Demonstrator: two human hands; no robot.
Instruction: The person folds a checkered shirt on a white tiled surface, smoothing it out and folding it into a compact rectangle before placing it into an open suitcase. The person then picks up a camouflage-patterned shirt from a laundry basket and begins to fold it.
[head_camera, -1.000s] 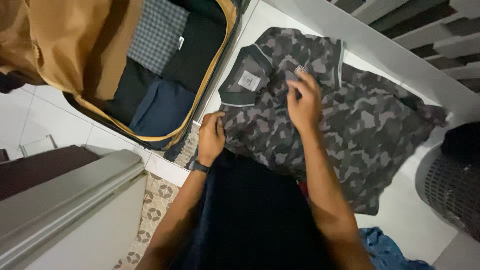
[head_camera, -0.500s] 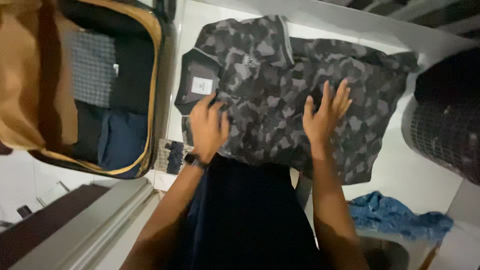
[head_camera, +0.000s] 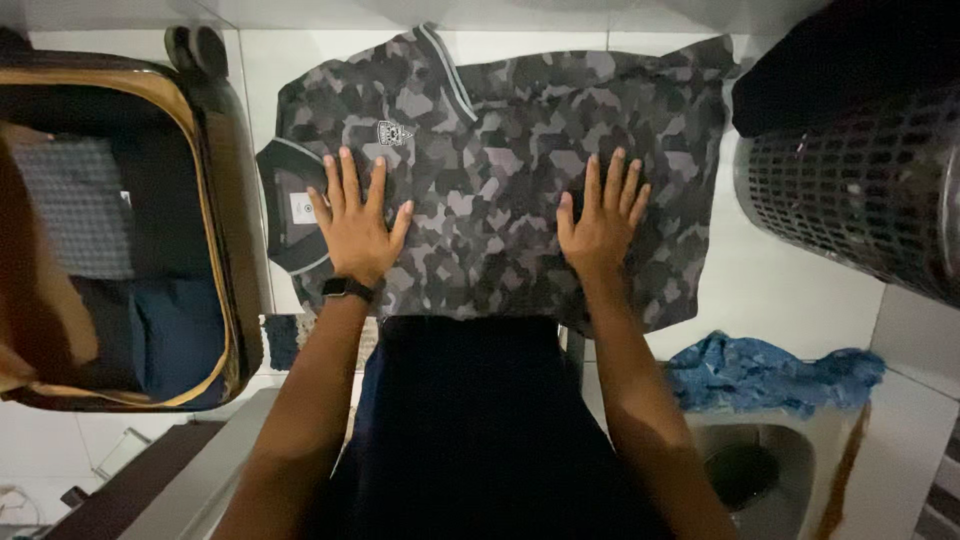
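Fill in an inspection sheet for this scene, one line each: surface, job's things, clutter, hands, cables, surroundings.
Surface: white counter, mostly covered by cloth.
Job's things: grey camouflage polo shirt spread flat, collar toward the suitcase.
Clutter: crumpled blue cloth near a sink.
Hands: left hand and right hand pressed flat on the shirt, fingers spread; a black wristband on the left wrist.
Cables: nothing seen.
Surroundings: open suitcase with folded clothes on the left; dark mesh laundry basket on the right.
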